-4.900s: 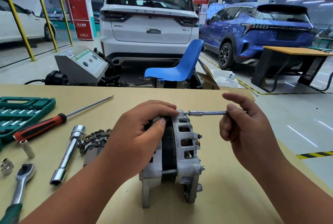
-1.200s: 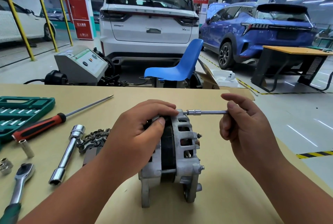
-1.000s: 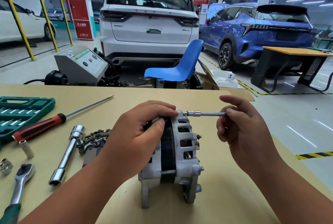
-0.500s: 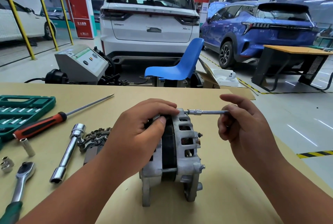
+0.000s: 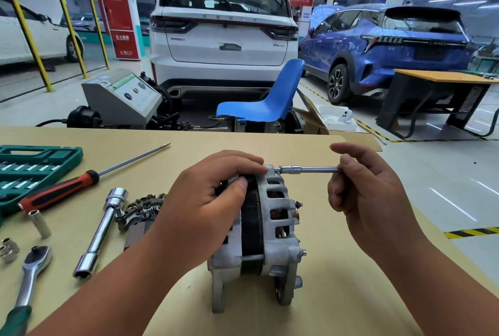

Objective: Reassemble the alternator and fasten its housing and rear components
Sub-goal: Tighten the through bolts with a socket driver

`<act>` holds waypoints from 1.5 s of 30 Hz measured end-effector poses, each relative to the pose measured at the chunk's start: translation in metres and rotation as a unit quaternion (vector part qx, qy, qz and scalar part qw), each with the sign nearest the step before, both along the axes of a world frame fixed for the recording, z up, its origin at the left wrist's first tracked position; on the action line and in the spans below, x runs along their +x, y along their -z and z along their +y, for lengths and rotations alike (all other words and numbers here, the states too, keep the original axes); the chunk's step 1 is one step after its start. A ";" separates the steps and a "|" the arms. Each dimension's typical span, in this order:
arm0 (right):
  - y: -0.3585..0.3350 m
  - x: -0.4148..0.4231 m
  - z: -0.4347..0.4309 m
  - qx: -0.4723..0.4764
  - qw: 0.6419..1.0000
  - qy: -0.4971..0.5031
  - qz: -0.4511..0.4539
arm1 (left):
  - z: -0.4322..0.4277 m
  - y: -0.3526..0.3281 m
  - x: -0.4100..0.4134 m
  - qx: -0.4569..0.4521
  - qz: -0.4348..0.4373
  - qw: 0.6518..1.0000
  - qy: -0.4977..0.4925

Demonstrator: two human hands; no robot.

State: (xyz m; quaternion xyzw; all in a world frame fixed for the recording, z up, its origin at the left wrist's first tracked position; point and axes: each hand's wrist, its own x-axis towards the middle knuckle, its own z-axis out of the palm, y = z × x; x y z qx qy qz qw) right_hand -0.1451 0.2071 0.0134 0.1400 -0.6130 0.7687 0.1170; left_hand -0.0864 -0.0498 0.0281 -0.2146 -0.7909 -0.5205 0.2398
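A grey alternator (image 5: 272,243) stands upright on the tan bench, its black stator band between the two housing halves. My left hand (image 5: 205,206) grips its top and left side, fingers curled over the housing. A thin steel extension bar with a small socket (image 5: 307,169) lies horizontal against the top right bolt of the housing. My right hand (image 5: 361,189) pinches the bar's right end between thumb and fingers. A dark finned rectifier part (image 5: 143,207) lies left of the alternator, partly behind my left wrist.
Left of the alternator lie a chrome tube wrench (image 5: 101,230), a red-handled screwdriver (image 5: 67,191), a green socket case (image 5: 32,168), loose sockets (image 5: 40,223) and a ratchet (image 5: 29,273). The bench's right edge (image 5: 437,230) runs close beside my right hand. A blue chair (image 5: 264,103) stands behind.
My right fingers have shifted slightly on the bar's end, as in turning it. The alternator, the bar's position and my left hand stay as they were.
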 end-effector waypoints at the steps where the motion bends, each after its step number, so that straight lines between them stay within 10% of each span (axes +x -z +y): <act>1: 0.000 0.000 0.000 0.001 1.000 -0.002 -0.003 | 0.000 0.000 0.000 0.000 0.001 1.000 0.000; 45: -0.002 0.004 -0.002 -0.001 1.000 -0.008 -0.006 | 0.000 -0.002 0.002 -0.005 -0.006 1.000 -0.002</act>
